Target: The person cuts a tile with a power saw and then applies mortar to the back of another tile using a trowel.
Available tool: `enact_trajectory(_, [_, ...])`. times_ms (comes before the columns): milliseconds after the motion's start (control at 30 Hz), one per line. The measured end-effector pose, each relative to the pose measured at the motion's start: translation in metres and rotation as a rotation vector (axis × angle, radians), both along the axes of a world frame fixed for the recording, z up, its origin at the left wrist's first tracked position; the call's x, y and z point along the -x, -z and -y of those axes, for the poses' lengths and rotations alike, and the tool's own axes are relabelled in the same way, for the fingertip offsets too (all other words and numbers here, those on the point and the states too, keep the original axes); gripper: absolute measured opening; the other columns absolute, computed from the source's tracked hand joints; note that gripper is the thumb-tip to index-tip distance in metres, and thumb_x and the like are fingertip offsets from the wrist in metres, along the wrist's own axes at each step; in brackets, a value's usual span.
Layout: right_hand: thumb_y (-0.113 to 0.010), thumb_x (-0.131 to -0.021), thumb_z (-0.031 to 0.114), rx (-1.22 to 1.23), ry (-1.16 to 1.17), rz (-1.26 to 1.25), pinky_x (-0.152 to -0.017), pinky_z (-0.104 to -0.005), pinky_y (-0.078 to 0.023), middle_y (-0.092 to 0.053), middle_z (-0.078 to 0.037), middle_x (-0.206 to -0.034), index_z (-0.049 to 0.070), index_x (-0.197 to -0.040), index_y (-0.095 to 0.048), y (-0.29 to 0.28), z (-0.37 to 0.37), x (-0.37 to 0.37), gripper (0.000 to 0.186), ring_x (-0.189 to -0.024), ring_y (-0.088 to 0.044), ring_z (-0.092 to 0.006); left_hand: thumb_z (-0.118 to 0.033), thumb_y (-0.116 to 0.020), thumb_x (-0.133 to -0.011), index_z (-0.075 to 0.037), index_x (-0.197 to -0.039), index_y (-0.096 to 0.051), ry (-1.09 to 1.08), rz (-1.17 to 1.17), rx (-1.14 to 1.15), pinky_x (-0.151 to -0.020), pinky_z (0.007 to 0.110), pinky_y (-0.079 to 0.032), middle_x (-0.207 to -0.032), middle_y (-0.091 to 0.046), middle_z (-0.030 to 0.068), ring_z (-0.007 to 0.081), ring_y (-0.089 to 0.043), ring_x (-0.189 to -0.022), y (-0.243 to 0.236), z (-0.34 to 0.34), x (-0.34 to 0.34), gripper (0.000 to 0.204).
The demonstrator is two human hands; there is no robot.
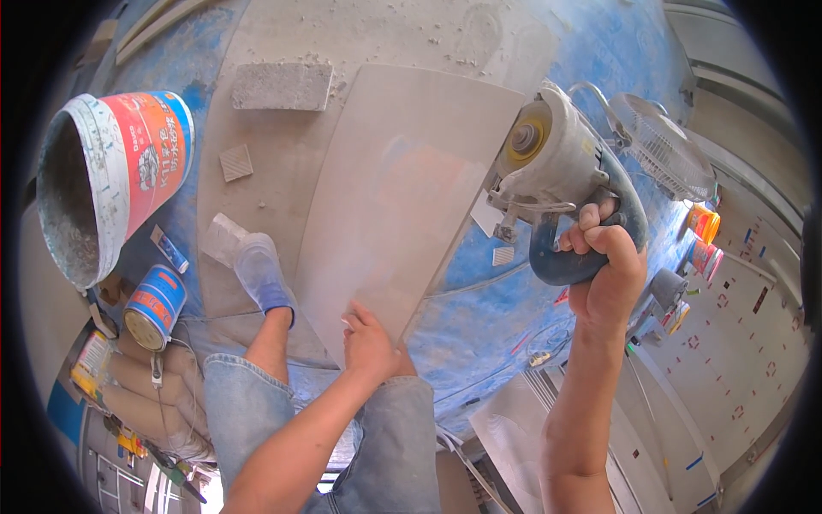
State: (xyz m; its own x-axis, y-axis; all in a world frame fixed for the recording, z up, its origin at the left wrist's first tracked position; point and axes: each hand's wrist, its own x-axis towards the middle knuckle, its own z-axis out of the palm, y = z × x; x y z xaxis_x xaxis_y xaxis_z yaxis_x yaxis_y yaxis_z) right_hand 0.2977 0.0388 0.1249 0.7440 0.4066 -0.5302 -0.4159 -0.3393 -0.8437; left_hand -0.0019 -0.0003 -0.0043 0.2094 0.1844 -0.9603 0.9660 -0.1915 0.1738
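Note:
A long pale tile [402, 180] lies in front of me, its near end close to my knees. At that near end is my left hand [372, 344], fingers curled at the tile's edge; a small white bit shows by the fingertips, too small to name. My right hand [604, 244] is wrapped round the dark rear handle of a dusty circular saw [552, 154]. The saw stands along the tile's right long edge, with its round motor hub and yellow ring facing left. Its blade is hidden from this view.
A grey block [282, 86] lies beyond the tile, left of it. A large bucket [145, 163] lies tipped at left near a blue can [156, 306]. Behind the saw is a fan [659, 146]. Several paint buckets and large panels [736, 351] line the right.

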Motion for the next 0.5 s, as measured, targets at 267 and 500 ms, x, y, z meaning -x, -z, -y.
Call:
enact_trajectory(267, [-0.052, -0.072, 0.005, 0.008, -0.001, 0.002, -0.066, -0.0323, -0.044, -0.049, -0.005, -0.077, 0.003, -0.088, -0.048, 0.0001, 0.0, 0.0029, 0.017, -0.065, -0.045, -0.0144, -0.017, -0.075, -0.067, 0.016, -0.144, 0.004, -0.004, -0.013, 0.018, -0.098, 0.044, -0.048, -0.139, -0.026, 0.0444, 0.0525, -0.051, -0.117, -0.0006, -0.002, 0.0003, 0.114])
enact_trajectory(500, [-0.052, -0.072, 0.005, 0.008, 0.009, -0.005, -0.067, -0.0332, -0.044, -0.049, -0.006, -0.076, 0.003, -0.09, -0.048, 0.0001, 0.0009, 0.0064, 0.019, -0.064, -0.045, -0.0149, -0.017, -0.075, -0.067, 0.015, -0.144, 0.005, -0.027, 0.003, 0.022, -0.099, 0.045, -0.047, -0.139, -0.025, 0.044, 0.0529, -0.05, -0.117, -0.0008, -0.0021, 0.001, 0.116])
